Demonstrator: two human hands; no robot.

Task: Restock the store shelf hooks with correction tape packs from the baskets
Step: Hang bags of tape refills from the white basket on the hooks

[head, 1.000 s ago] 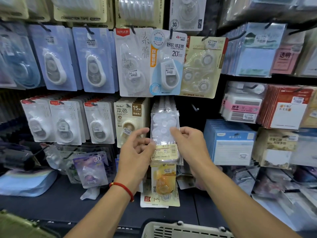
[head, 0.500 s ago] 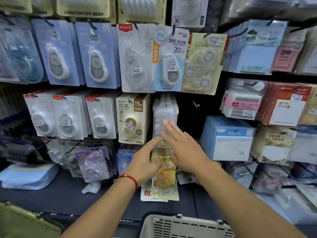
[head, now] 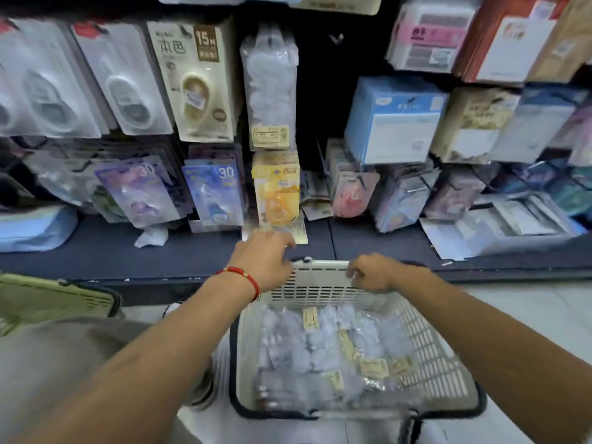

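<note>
A white basket (head: 320,285) with a black rim sits low in front of me and holds several clear correction tape packs (head: 323,357) with yellow labels. My left hand (head: 266,257), with a red string at the wrist, hovers empty over the basket's far left corner, fingers loosely spread. My right hand (head: 371,274) is at the far rim with its fingers curled down; blur hides whether they grip it. On the shelf above, a stack of the same clear packs (head: 269,84) hangs from a hook. A yellow pack (head: 277,193) hangs below it.
A green basket (head: 54,299) stands at the lower left. Other tape packs (head: 195,78) hang left of the clear stack, and blue boxes (head: 394,120) and notepads hang to the right. The dark shelf ledge (head: 96,251) runs behind the basket, with loose packs on it at right.
Both hands have left the hanging clear packs and dropped to the white basket's far rim. My view has tilted down, so the basket's contents now show.
</note>
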